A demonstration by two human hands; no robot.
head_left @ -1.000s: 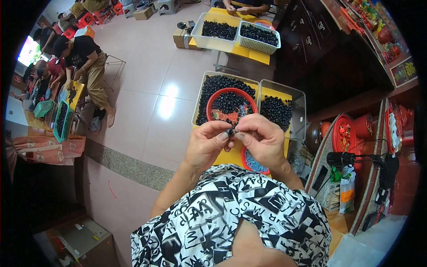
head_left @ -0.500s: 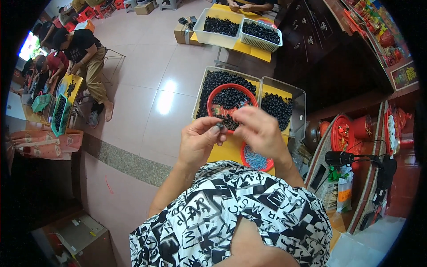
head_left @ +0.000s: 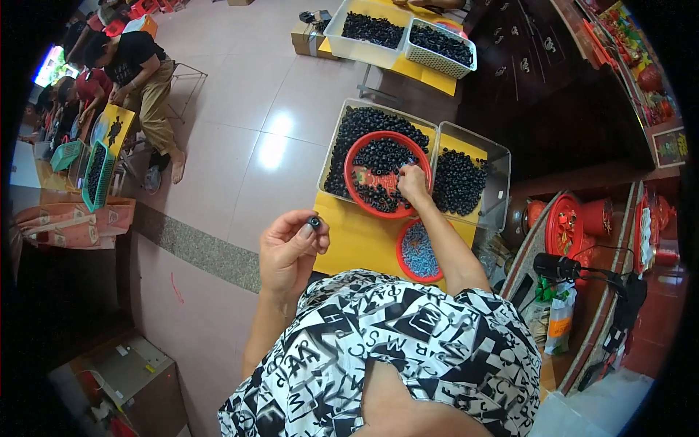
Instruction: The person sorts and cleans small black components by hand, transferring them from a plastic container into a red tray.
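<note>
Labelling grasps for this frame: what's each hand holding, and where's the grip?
Left hand: small black ring part, pinched at its sides between thumb and fingertips. Right hand: reaching into the red bowl of black parts; hold cannot be told.

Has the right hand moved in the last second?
Yes. The right hand left the left hand and reached forward into the red bowl of black parts.

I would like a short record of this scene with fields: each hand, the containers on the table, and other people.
left hand: raised, pinching a small black ring part at the fingertips
right hand: reaching into the red bowl of black parts
clear bins: two, holding black parts, on the yellow table
small red dish: holds pale blue pieces
other people: seated persons at upper left
</note>
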